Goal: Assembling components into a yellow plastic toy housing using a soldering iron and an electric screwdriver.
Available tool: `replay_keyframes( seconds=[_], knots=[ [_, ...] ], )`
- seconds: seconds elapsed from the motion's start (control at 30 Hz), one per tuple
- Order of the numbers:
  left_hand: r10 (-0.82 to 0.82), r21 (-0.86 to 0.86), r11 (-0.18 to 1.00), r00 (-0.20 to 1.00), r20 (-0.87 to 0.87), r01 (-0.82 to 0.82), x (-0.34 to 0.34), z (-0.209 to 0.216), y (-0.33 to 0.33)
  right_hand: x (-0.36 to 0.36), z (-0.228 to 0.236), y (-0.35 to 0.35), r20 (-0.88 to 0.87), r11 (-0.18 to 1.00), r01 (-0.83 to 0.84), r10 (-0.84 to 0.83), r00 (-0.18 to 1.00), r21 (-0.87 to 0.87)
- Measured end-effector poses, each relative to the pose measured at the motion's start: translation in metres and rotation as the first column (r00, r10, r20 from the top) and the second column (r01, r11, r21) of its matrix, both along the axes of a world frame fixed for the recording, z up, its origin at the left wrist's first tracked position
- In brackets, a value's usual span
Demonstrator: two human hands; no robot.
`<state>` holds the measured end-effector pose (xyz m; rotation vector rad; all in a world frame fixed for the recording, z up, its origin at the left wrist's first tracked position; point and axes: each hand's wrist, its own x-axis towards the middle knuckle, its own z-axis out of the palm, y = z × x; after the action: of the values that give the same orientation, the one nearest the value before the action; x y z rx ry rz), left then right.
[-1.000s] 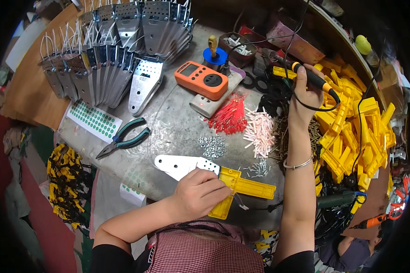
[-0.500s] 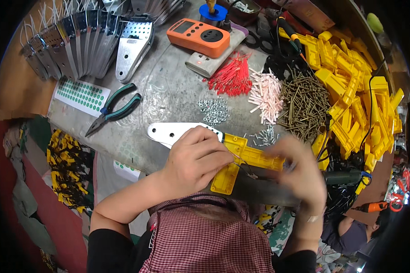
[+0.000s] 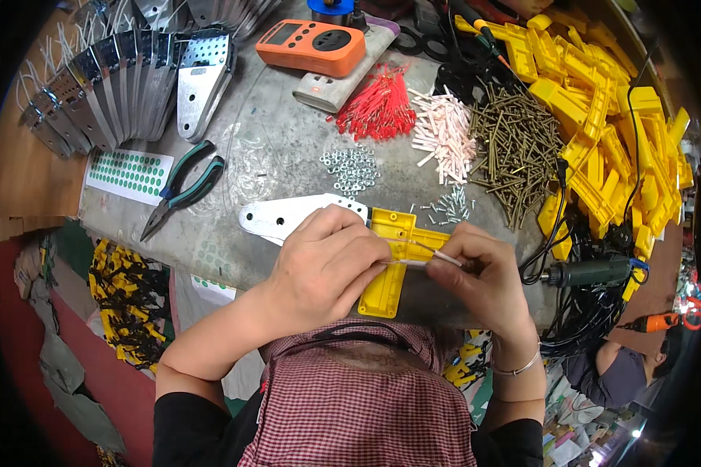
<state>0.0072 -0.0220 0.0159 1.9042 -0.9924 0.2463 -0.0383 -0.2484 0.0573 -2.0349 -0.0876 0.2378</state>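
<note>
Wires bridging two pinching hands

The right hand (image 3: 479, 274) is pinching the thin wires (image 3: 413, 263), its fingertips pressed together, while the left hand (image 3: 325, 266) is bunching its fingers closed on them too. From the right hand the wires are running toward nine o'clock, their long axis crossing over the yellow housing (image 3: 380, 297). That housing is lying at three o'clock from the left hand, the nearer one to its crossbar; the white metal plate (image 3: 288, 219) is sitting toward half past ten.
</note>
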Motion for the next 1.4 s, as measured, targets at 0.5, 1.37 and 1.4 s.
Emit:
replay_keyframes(
  seconds=[0.5,1.37,1.4],
  knots=[
    [-0.1,0.108,0.987,0.98,-0.173,0.12,0.023,0.004,-0.008,0.003,-0.004,-0.005,-0.147,0.957,0.207,-0.179,0.973,0.204],
    [-0.343,0.244,0.858,0.857,-0.385,0.453,0.056,0.034,-0.008,0.008,-0.014,-0.001,-0.105,0.959,-0.252,0.239,0.965,-0.127],
    [-0.413,0.255,0.789,0.791,-0.452,0.558,0.063,0.036,-0.009,0.01,-0.015,-0.003,-0.091,0.924,-0.33,0.319,0.944,-0.191]
  ],
)
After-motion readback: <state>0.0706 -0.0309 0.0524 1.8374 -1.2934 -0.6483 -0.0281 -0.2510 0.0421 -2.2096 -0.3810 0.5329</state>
